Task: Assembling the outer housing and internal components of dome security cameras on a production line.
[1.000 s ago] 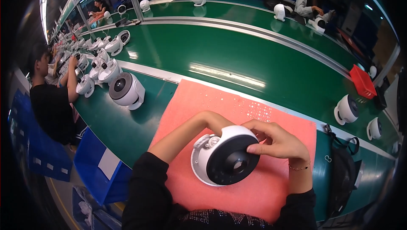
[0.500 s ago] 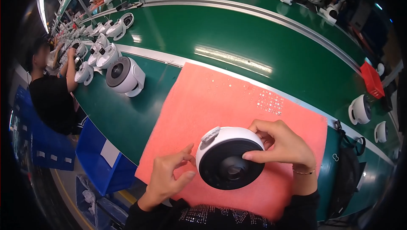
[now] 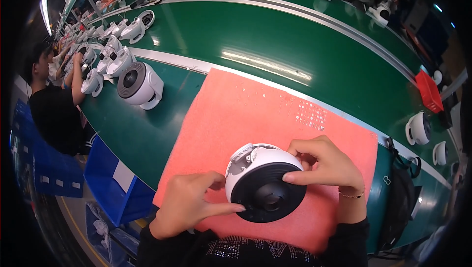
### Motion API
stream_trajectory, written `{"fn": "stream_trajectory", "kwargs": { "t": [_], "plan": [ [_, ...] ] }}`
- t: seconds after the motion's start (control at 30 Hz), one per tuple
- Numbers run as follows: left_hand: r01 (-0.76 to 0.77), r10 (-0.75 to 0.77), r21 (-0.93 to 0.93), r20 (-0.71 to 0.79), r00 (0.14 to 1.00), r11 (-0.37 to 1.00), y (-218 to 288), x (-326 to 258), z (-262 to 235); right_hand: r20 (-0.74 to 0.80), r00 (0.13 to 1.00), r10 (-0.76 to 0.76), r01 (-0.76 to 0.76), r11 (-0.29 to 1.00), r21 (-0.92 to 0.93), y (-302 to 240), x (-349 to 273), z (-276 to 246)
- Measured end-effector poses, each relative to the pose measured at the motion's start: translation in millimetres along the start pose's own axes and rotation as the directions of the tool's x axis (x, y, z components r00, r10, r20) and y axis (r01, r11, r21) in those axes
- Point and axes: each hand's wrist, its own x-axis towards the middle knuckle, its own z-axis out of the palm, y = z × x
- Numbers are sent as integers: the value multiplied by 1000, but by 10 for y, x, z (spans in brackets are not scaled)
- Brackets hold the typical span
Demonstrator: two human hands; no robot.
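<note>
Between my hands is a round white device (image 3: 268, 186) with a black front face and a dark round bulge at its middle. It is tilted above the pink mat (image 3: 236, 119), black face toward me. My right hand (image 3: 324, 166) grips its upper right rim, thumb on the black face and fingers behind the white shell. With my left hand (image 3: 191, 198) I hold the lower left side, thumb tip on the black face's edge and fingers curled at the white side. At the top left, a gap behind the shell shows white inner parts.
Small screws lie on the mat, many in a grid (image 3: 312, 115). A similar white device (image 3: 141, 85) stands to the left, with more along the bench beside a co-worker (image 3: 56, 104). Also here are a blue bin (image 3: 105, 181), a black bag (image 3: 400, 203) and a red bin (image 3: 427, 91).
My left hand has moved right and closed onto the device's side. The gap at its top left has widened, showing more of the inside. My right hand keeps its hold.
</note>
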Motion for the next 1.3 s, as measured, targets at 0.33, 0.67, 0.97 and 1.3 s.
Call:
{"fn": "stream_trajectory", "kwargs": {
  "t": [0.33, 0.67, 0.97, 1.3],
  "plan": [
    [-358, 344, 89, 142, 928, 929, -225, -169, 460, -61, 991, -122, 131, 972, 194, 115, 34, -38],
    [-214, 160, -355, -174, 972, 910, -258, -82, 347, -115, 992, -49, 49, 999, 2, 49, 99, 120],
    [-13, 15, 70, -17, 1000, 997, -158, 129, 59, -186, 969, -162, 89, 933, -350, 171, 195, 148],
    [-46, 36, 236, 49, 998, 971, -71, 176, 34, -76, 976, -203, 142, 863, -484, 209, 166, 28]
  ]
}}
